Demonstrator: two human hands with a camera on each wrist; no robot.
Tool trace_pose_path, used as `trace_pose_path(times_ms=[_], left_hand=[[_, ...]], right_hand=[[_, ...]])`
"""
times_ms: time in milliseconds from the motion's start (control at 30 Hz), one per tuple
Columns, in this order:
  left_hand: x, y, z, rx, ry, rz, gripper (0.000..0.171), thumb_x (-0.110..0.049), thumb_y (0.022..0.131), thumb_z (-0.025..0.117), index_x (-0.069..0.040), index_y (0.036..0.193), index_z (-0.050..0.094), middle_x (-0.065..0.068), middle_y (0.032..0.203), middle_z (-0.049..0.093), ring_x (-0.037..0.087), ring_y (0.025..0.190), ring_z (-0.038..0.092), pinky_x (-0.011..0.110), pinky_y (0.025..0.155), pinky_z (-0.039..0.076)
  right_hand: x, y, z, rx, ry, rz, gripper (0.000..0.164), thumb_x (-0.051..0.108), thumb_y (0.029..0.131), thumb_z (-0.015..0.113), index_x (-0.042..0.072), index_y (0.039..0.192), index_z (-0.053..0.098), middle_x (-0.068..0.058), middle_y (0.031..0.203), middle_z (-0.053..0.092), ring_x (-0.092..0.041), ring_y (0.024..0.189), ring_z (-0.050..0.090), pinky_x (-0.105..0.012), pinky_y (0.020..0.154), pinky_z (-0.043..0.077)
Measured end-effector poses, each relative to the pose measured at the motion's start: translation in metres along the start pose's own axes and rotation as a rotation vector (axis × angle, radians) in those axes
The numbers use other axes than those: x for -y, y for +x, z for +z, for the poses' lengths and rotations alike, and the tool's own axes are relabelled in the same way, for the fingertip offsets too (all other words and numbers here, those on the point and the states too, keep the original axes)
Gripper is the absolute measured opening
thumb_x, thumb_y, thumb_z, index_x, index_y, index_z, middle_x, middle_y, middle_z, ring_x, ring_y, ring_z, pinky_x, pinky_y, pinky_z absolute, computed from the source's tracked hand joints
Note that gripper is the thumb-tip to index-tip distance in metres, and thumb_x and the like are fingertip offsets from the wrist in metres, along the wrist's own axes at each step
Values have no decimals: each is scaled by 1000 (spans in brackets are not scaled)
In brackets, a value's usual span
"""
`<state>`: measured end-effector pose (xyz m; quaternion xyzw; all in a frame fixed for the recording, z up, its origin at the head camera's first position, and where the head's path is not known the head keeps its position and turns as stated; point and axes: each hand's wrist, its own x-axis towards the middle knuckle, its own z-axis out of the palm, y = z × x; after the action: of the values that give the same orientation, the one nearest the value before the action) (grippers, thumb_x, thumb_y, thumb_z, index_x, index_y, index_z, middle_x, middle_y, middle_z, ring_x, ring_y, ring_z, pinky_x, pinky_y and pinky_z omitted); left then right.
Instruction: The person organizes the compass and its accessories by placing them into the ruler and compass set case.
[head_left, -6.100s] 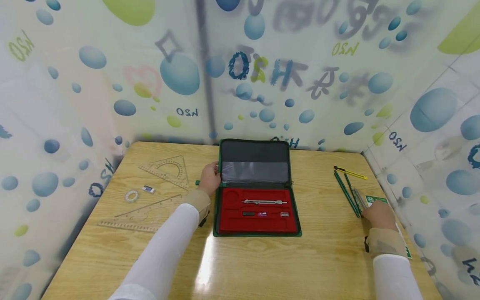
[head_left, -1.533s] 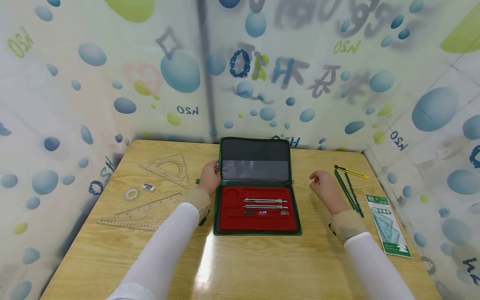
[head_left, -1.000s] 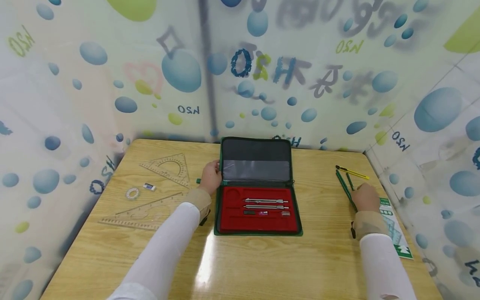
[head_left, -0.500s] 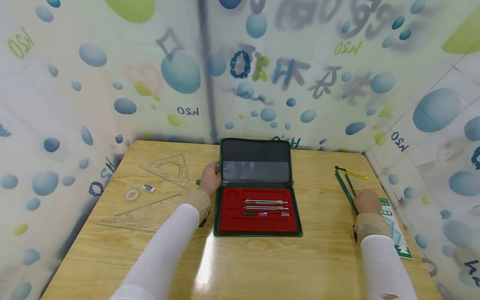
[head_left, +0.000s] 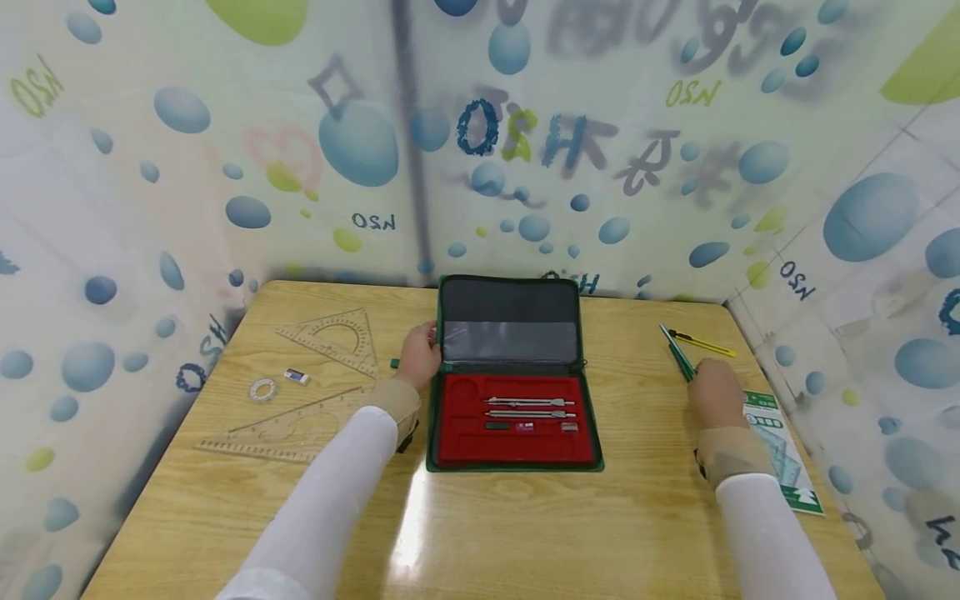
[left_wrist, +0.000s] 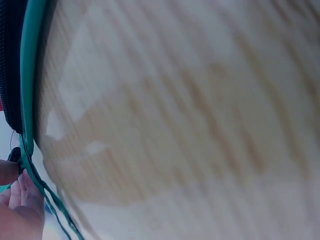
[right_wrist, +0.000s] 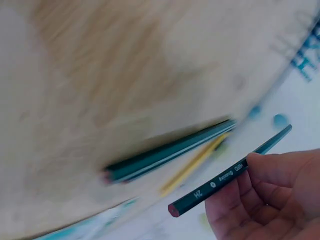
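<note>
My left hand (head_left: 418, 357) pinches the left edge of an opened green zip case (head_left: 512, 321), by the fold between lid and base. In the left wrist view, thumb and fingers close on its green edging (left_wrist: 29, 150). The case's red tray (head_left: 517, 446) carries two silver compasses (head_left: 529, 414), a dark small block (head_left: 497, 426), a purple-pink piece (head_left: 524, 426) and a sharpener (head_left: 569, 427). My right hand (head_left: 716, 392) holds a dark green 2H pencil (right_wrist: 215, 184) between thumb and fingers, lifted over the table's right side. Other green pencils (right_wrist: 170, 152) lie beneath it.
Right of the case lie a yellow utility knife (head_left: 705, 343) and a green-white packet (head_left: 783, 458). On the left are two clear set squares (head_left: 371, 346), an eraser (head_left: 297, 377) and a whitish ring (head_left: 255, 388). A patterned wall (head_left: 487, 225) stands behind the table.
A second compass has joined the first in the tray. My right hand went back to the pencils, took one and has lifted it slightly leftward. My left hand has stayed on the case.
</note>
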<state>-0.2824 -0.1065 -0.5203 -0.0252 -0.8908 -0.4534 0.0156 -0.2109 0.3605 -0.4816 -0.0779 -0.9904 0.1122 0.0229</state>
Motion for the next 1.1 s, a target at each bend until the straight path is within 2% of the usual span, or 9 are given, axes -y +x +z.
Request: trace_pose_path(times_ms=[133,300,467,700,933,1100], left_hand=[[-1,0,0,-6,5,-3,43,9,88,49,6,131,47,22,110,55,32,102,55,41,86,48],[-1,0,0,-13,18,1,43,9,87,49,6,130,48,22,109,56,32,101,56,41,85,48],[1,1,1,-17,22,13,42,10,87,48,8,129,48,23,109,56,33,101,56,41,86,48],[0,-1,1,-19,17,18,42,10,87,49,7,129,49,23,108,57,32,100,56,41,85,49],[0,0,1,-17,15,13,42,10,87,49,7,128,50,22,106,57,32,99,57,40,84,49],[0,-1,1,-17,12,8,42,10,87,49,7,129,49,22,107,56,32,100,56,41,85,49]], right_hand=[[24,0,-1,58,8,-22,21,-2,89,45,-13,100,58,-30,89,54,-44,80,56,-51,60,47],[52,-4,1,81,23,-99,23,-2,91,42,-12,106,57,-28,97,54,-41,88,55,-48,66,49],[76,-10,5,59,13,-187,22,-3,92,41,-11,106,57,-27,101,54,-39,90,55,-46,70,49],[106,-19,3,3,-20,-308,13,-5,89,50,-10,97,60,-20,89,55,-34,81,56,-42,67,50],[120,-20,11,1,-58,-358,8,-3,87,55,-5,91,61,-16,87,56,-31,80,56,-40,67,50],[133,-25,17,-22,-58,-425,5,-1,86,59,-3,90,62,-14,85,56,-29,79,56,-40,68,51]])
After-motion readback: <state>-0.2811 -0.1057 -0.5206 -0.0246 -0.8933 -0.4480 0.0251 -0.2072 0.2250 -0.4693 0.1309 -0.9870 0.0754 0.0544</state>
